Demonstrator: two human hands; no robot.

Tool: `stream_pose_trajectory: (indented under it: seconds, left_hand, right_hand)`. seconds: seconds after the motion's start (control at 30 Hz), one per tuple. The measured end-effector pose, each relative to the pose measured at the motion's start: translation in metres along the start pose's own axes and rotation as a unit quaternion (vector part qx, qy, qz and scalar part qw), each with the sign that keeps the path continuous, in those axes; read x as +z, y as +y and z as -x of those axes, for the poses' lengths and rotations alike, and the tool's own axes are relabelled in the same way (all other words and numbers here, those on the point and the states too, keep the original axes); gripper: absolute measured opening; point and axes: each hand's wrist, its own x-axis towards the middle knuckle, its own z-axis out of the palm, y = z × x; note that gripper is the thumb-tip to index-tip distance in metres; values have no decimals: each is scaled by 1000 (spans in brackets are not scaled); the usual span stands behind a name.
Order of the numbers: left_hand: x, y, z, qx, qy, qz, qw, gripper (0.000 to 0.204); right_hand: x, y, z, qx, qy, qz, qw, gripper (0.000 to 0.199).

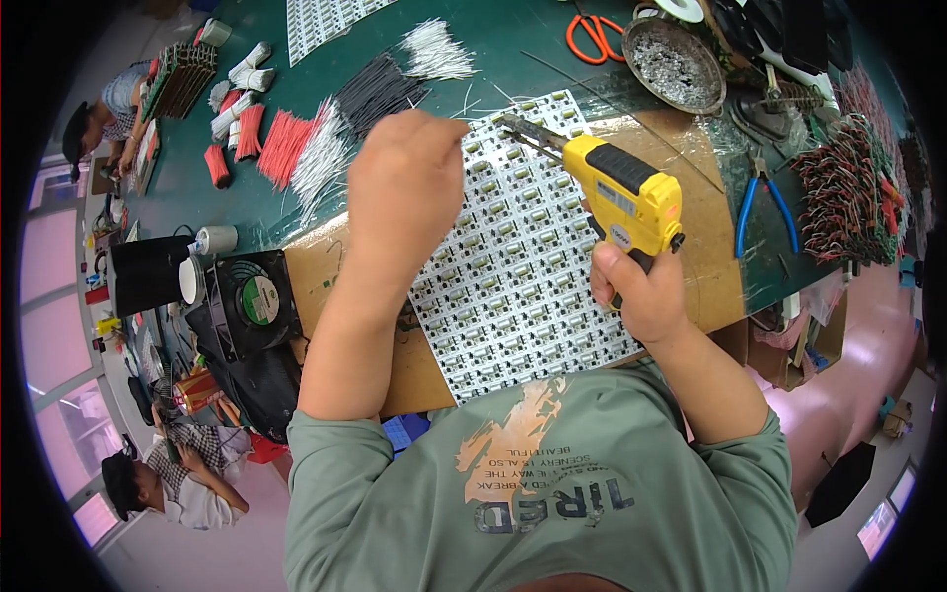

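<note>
My right hand (636, 291) grips a yellow and black soldering gun (631, 192) by its handle. The gun's tip points left, over the far edge of a white panel of small circuit boards (523, 286). Rows of identical parts cover this panel, which lies on a brown board in front of me. My left hand (409, 178) is closed in a pinch above the panel's far left corner, close to the gun's tip. Whatever sits between its fingertips is too small to make out. Thin loose white wires (472, 105) lie just beyond the fingertips.
Bundles of black wires (377, 94), white wires (321, 153) and red wires (284, 148) lie beyond my left hand. A fan (252, 301) stands at left. Blue-handled pliers (764, 212), orange scissors (593, 37), a metal dish (674, 64) and wired boards (850, 192) lie rightward. Two people work at left.
</note>
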Motion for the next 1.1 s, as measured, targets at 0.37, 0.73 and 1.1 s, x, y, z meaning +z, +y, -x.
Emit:
stream_pose_trajectory:
  seconds: [0.37,0.73,1.1]
  left_hand:
    - [35,-8,11,12,-41,-6,999,7]
    - [34,-12,11,9,-45,-7,999,10]
    - [34,-11,11,10,-54,-14,998,10]
  right_hand:
    - [-1,0,1,1,-8,20,1000,21]
    - [-1,-2,4,15,-8,106,994,34]
    - [-2,0,3,-1,-12,95,995,35]
